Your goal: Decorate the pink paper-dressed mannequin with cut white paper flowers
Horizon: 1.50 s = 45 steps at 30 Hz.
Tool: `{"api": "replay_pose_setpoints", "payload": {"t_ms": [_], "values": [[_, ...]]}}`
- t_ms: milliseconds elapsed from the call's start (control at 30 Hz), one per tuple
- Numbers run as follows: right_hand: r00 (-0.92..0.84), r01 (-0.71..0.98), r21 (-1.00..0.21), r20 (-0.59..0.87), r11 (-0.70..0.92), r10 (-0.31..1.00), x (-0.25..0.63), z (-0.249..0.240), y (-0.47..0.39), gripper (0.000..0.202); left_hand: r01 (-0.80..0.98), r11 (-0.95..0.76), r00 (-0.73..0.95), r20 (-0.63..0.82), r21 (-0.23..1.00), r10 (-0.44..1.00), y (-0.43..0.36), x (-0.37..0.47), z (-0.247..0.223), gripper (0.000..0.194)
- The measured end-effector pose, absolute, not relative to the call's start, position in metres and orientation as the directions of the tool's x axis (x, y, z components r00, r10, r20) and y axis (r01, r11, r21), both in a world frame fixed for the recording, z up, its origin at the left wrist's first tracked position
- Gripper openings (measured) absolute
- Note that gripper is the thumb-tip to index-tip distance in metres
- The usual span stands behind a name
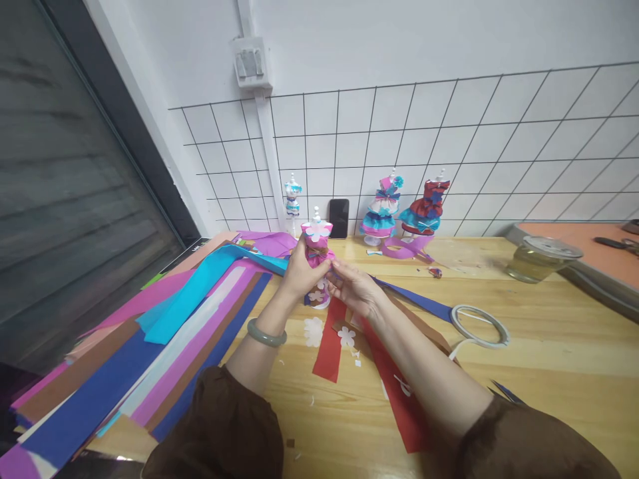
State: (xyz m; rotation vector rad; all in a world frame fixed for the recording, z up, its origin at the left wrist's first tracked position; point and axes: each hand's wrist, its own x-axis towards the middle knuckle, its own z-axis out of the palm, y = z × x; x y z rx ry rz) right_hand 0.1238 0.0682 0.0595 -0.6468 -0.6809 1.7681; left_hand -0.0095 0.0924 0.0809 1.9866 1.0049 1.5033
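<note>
At frame centre, my left hand (300, 271) grasps the small dress form (317, 233); my right fingertips pinch near its pink skirt (315, 260). Excess pull could tear the skirt or tip the form.

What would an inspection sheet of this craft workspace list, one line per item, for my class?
Surface: wooden table, small scraps scattered.
Job's things: pink-dressed figure upright; white paper flower lying loose.
Clutter: coloured strips at left, red strips in front, tape roll at right.
Hands: left hand holds the figure; right hand has fingertips at its skirt.
Cables: nothing seen loose; white wall casing.
Surroundings: tiled wall, upright phone, three other dressed figures.
</note>
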Motion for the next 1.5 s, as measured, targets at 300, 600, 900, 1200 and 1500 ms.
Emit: {"api": "replay_pose_setpoints", "payload": {"t_ms": [300, 600, 900, 1200, 1500], "values": [[-0.273, -0.69, -0.67, -0.113, -0.276, 0.956, 0.119, 0.058, 0.073, 0.01, 0.171, -0.627, 0.182, 0.601, 0.76, 0.778, 0.096, -0.012, 0.08, 0.039], [-0.24, -0.711, -0.67, -0.053, -0.213, 0.969, 0.122, 0.047, 0.079, 0.016, -0.02, -0.583, 0.189, 0.576, 0.812, 0.795, 0.096, -0.015, 0.084, 0.065], [-0.277, -0.71, -0.679, 0.024, -0.188, 0.961, 0.122, 0.052, 0.073, 0.032, -0.057, -0.572, 0.171, 0.572, 0.818, 0.802, 0.099, -0.016, 0.084, 0.069], [-0.276, -0.759, -0.612, -0.007, -0.223, 0.961, 0.124, 0.049, 0.076, 0.016, -0.072, -0.565, 0.24, 0.564, 0.822, 0.79, 0.098, -0.018, 0.084, 0.069], [-0.259, -0.763, -0.611, -0.008, -0.21, 0.966, 0.122, 0.048, 0.077, 0.013, -0.057, -0.58, 0.257, 0.573, 0.813, 0.778, 0.099, -0.02, 0.081, 0.072]]}}
